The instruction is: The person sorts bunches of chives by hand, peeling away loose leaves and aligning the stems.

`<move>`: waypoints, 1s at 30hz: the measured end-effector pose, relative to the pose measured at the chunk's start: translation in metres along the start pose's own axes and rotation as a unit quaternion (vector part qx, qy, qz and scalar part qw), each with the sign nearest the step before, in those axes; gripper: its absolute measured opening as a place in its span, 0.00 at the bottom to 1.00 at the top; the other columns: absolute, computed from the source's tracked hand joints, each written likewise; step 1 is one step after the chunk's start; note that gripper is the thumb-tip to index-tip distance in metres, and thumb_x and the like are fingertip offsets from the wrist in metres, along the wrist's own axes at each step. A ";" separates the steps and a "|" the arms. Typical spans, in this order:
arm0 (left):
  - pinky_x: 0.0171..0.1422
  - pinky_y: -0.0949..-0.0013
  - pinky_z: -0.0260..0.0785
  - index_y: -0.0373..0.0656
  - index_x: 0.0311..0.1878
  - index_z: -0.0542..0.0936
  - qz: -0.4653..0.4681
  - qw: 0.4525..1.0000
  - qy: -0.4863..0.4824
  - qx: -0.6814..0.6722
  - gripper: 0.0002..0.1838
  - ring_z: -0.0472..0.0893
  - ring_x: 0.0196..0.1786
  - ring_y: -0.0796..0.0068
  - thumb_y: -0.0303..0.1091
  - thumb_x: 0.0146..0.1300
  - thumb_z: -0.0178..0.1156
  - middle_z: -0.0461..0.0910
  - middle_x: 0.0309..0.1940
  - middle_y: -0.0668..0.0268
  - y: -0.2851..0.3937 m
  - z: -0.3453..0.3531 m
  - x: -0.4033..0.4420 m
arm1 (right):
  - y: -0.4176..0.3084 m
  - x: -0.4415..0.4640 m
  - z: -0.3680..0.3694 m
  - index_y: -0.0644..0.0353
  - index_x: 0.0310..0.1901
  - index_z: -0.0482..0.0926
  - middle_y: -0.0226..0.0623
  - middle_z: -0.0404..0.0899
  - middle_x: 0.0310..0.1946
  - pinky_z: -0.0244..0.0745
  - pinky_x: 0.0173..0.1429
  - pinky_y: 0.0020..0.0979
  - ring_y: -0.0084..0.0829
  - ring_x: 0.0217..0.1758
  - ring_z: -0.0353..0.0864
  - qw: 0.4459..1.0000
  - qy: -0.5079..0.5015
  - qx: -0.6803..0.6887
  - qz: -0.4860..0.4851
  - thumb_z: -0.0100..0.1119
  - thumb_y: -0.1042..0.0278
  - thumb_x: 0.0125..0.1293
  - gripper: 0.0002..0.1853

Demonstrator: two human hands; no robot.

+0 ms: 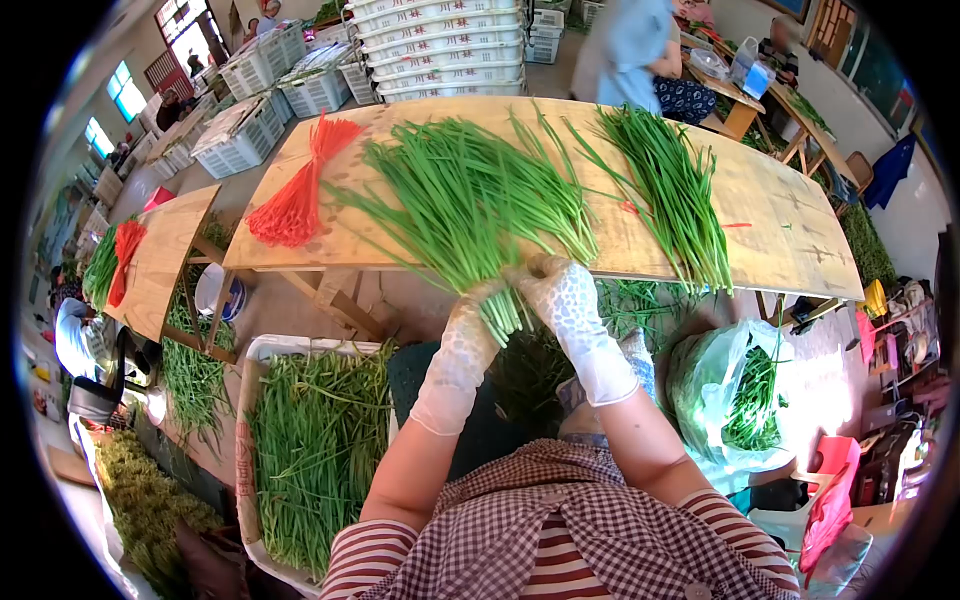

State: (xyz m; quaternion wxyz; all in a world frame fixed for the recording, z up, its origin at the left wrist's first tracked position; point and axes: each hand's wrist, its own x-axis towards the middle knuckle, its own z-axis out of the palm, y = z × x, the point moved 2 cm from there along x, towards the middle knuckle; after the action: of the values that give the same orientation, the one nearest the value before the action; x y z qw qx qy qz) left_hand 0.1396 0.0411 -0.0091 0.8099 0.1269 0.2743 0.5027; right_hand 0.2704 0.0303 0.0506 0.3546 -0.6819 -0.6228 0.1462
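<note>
Both my hands wear pale patterned gloves and are closed at the near edge of the wooden table (780,215). Wrapped around the lower stems of a bunch of garlic chives (450,235) is my left hand (470,335). Opposite it, my right hand (560,300) pinches the same stems, its fingertips partly hidden. The cut ends poke out below between the gloves, and the leaves fan out over the table. More loose chives (560,215) lie just right of this bunch. Further right rests a separate chive bundle (665,190) with a bit of red tie near it.
Red ties (300,190) lie in a sheaf at the table's left. A crate of greens (250,400) stands by my left leg, a plastic bag (700,390) of greens to my right. Stacked white crates (440,50) rise behind the table; a person in blue (630,50) is beyond it.
</note>
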 end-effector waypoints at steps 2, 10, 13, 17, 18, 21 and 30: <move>0.50 0.56 0.77 0.38 0.50 0.75 0.002 1.000 -0.003 0.015 0.13 0.82 0.43 0.61 0.29 0.63 0.55 0.80 0.40 0.60 0.002 0.000 -0.001 | 0.027 0.012 0.026 0.68 0.37 0.83 0.41 0.82 0.26 0.74 0.35 0.30 0.31 0.26 0.80 0.988 -0.047 0.139 0.057 0.66 0.57 0.59 0.18; 0.45 0.61 0.78 0.41 0.48 0.77 -0.006 1.000 0.003 -0.013 0.11 0.81 0.40 0.67 0.33 0.65 0.57 0.80 0.40 0.63 0.007 0.005 0.007 | 0.037 0.006 0.033 0.64 0.36 0.78 0.30 0.78 0.24 0.69 0.31 0.23 0.18 0.24 0.72 0.971 -0.024 0.235 0.042 0.65 0.66 0.61 0.10; 0.45 0.63 0.77 0.41 0.49 0.77 0.004 0.999 -0.005 0.046 0.11 0.81 0.40 0.68 0.33 0.66 0.58 0.80 0.41 0.64 0.007 0.012 0.006 | 0.033 0.001 0.029 0.64 0.46 0.80 0.46 0.83 0.31 0.77 0.41 0.34 0.37 0.34 0.84 0.977 0.007 0.214 0.006 0.67 0.59 0.58 0.20; 0.45 0.65 0.78 0.40 0.50 0.77 0.027 0.994 0.046 0.097 0.11 0.82 0.42 0.68 0.32 0.66 0.57 0.81 0.41 0.65 0.013 0.012 0.007 | 0.016 -0.018 0.002 0.61 0.40 0.78 0.41 0.82 0.28 0.78 0.39 0.32 0.35 0.32 0.83 0.977 0.020 0.210 -0.018 0.69 0.60 0.57 0.16; 0.45 0.65 0.78 0.40 0.49 0.77 0.029 0.994 0.043 0.094 0.11 0.82 0.42 0.67 0.32 0.66 0.58 0.81 0.41 0.64 0.014 0.015 0.006 | 0.018 -0.025 -0.001 0.60 0.39 0.77 0.40 0.81 0.28 0.78 0.39 0.32 0.35 0.32 0.83 0.979 0.043 0.193 -0.056 0.69 0.60 0.57 0.15; 0.45 0.63 0.78 0.41 0.48 0.77 0.038 0.994 0.045 0.091 0.10 0.82 0.42 0.65 0.31 0.65 0.59 0.81 0.42 0.63 0.017 0.009 0.013 | 0.036 -0.056 -0.010 0.59 0.38 0.77 0.41 0.81 0.29 0.78 0.39 0.34 0.36 0.32 0.83 0.967 -0.004 0.245 -0.071 0.68 0.59 0.58 0.14; 0.46 0.58 0.78 0.42 0.53 0.74 0.019 0.998 0.022 0.056 0.13 0.82 0.42 0.63 0.33 0.66 0.58 0.81 0.41 0.60 0.018 -0.002 0.017 | 0.089 -0.080 -0.022 0.58 0.44 0.84 0.44 0.84 0.32 0.78 0.43 0.35 0.37 0.36 0.85 0.970 -0.185 0.138 0.079 0.62 0.59 0.63 0.13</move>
State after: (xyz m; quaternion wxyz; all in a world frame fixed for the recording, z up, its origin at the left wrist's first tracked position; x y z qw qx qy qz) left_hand 0.1303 0.0641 -0.0074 0.7859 0.1664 0.3169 0.5042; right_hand 0.3365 -0.0498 -0.0121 0.3111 -0.6347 -0.5954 0.3819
